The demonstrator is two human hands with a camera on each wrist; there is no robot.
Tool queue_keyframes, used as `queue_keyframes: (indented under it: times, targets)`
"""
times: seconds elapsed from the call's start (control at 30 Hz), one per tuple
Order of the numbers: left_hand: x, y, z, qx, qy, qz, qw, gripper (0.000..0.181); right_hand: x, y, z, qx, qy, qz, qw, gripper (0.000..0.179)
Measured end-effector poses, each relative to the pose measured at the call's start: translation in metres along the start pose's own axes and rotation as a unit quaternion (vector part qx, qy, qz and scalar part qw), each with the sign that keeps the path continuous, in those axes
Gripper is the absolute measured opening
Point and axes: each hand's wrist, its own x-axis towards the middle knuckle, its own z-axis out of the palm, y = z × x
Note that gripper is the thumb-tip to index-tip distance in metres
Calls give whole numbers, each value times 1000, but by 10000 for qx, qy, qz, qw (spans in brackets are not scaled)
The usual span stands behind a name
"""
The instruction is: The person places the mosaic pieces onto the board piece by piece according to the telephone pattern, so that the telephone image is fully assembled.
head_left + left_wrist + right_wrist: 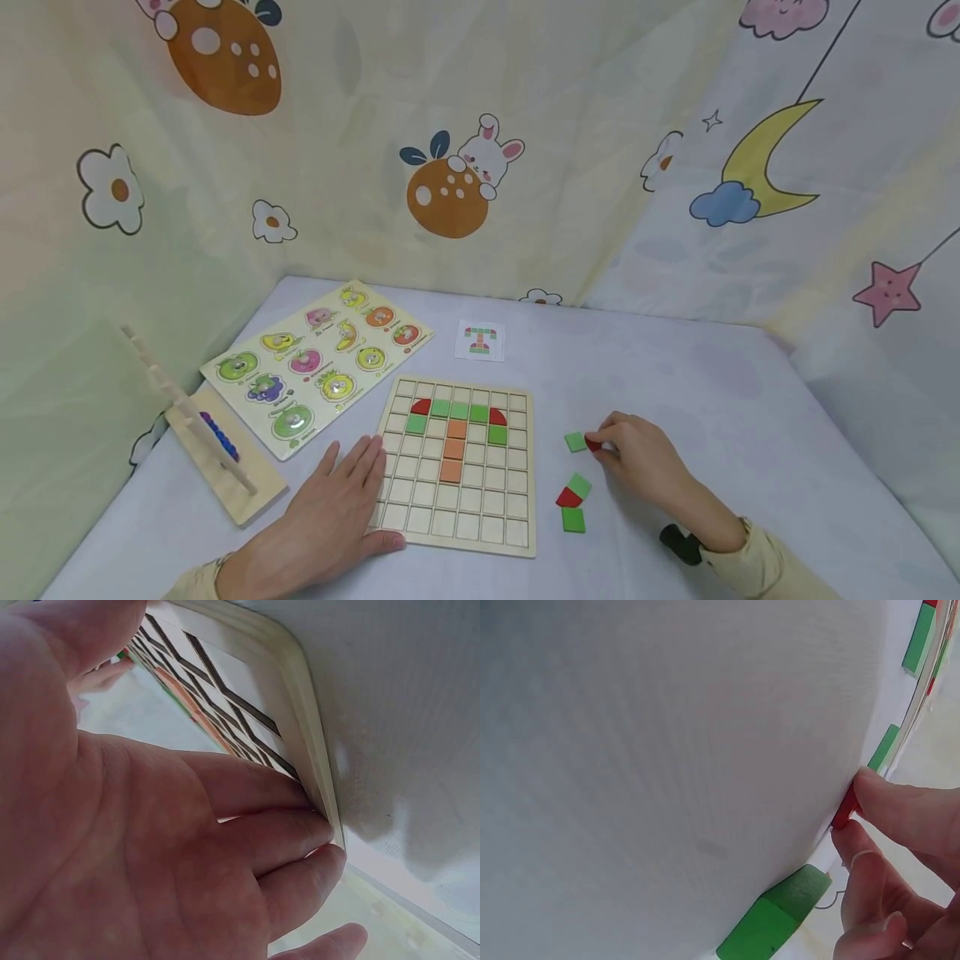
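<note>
My right hand [637, 458] pinches a small red tile [845, 808] between thumb and fingertip, right beside a green square tile [575, 442]. Below it on the table lie another green tile [579, 485], a red curved-edge tile [568, 498] and a green square tile [573, 521]. My left hand [330, 508] lies along the left side of the wooden grid board [517, 546], with fingers straight at its edge and thumb at the near edge. On the board, green, red and orange tiles [453, 448] form a T-like shape.
Behind the board lies a pattern card [480, 341]. A fruit puzzle board [300, 442] sits at the back left, with a wooden stand [251, 504] holding blue beads before it. Green blocks [772, 915] show below my right hand in the right wrist view.
</note>
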Motion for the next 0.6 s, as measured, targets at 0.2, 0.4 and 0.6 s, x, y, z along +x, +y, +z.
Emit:
queue_keyframes:
  times: [0.2,0.4,0.6]
  targets:
    - [-1,0,0,-34,45,-4,10000,110,0,0,-2,107,-130,215,9996,21]
    - [0,0,0,-11,25,-6,10000,110,-2,0,-3,201,-310,440,9983,25]
    - [0,0,0,12,41,3,10000,110,-2,4,-4,84,-161,-162,9997,37]
